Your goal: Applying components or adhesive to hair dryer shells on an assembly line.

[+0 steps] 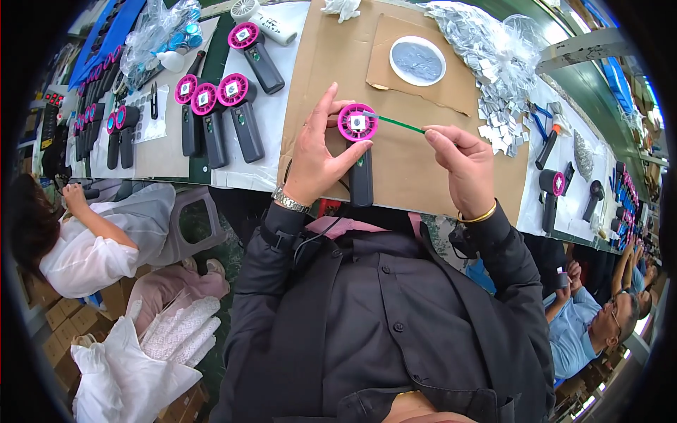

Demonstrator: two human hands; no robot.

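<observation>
I'm standing on a factory floor, in what looks like a small-appliance assembly workshop. A long bench point(221, 34) runs past several seated people, one in white point(99, 247) to the left and another in light blue point(572, 342) to the right. Identical dark-handled, magenta-ringed fan units point(247, 130) sit along it in batches, with loose square plates point(499, 127) heaped beside a clear plastic bag point(518, 49). Brown cartons point(83, 319) are stacked behind the person in white.

Matt dark plastic fan handle point(361, 180)
</observation>
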